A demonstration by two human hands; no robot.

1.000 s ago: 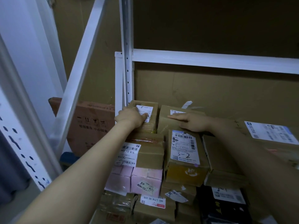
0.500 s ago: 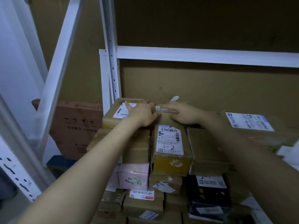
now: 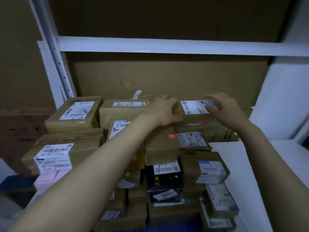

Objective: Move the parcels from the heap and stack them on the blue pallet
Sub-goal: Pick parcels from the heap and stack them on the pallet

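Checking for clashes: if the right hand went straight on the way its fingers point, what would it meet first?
Probably the white label on the top brown parcel, whose left end the left hand grips. The right hand hovers over it, fingers spread; blur hides whether they touch.

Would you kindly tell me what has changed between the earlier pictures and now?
Both hands moved right, off the middle top parcel. The left hand now grips the left end of the right-hand parcel. The right hand is open over that parcel's label; whether it touches is unclear. No parcel appears to have moved.
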